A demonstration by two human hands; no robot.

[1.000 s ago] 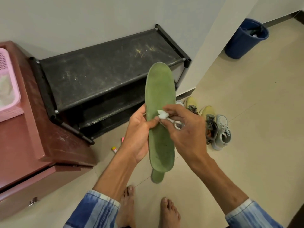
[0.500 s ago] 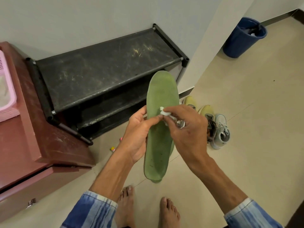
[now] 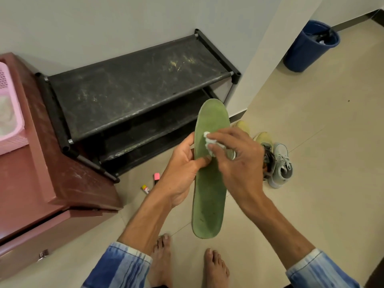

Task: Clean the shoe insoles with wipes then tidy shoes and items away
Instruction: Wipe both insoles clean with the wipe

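Beige floor tiles (image 3: 311,142) are filling the room. A dusty black shoe rack (image 3: 135,86) is standing against the wall at 12 o'clock, a reddish cabinet (image 3: 41,163) at 9 o'clock is carrying a pink basket (image 3: 8,121), and a blue bin (image 3: 309,46) is sitting at 2 o'clock.

A barefoot person is holding a green insole (image 3: 209,194) in the air at the middle of the view, above the floor and in front of the rack. The left hand (image 3: 180,173) is gripping it by its 9 o'clock edge, with the thumb lying across the face and the other fingers curling behind. This is probably bracing the soft strip so it is not bending away under the rubbing. The right hand (image 3: 239,163) is working from the 3 o'clock side, its fingers (image 3: 220,135) pinching a crumpled white wipe (image 3: 207,142) and pressing it onto the upper half of the face.

The insole's long axis is running from 6 to 12 o'clock. One rounded end is pointing at the rack and the other toward the feet, with the flat face looking up at the camera. I cannot tell which end is the toe.

Several shoes (image 3: 278,163) are waiting on the floor at 3 o'clock, just beside the rack's end, and two small tubes (image 3: 145,188) are lying at 8 o'clock. The wiping looks to be under way, with the tidying not yet begun.
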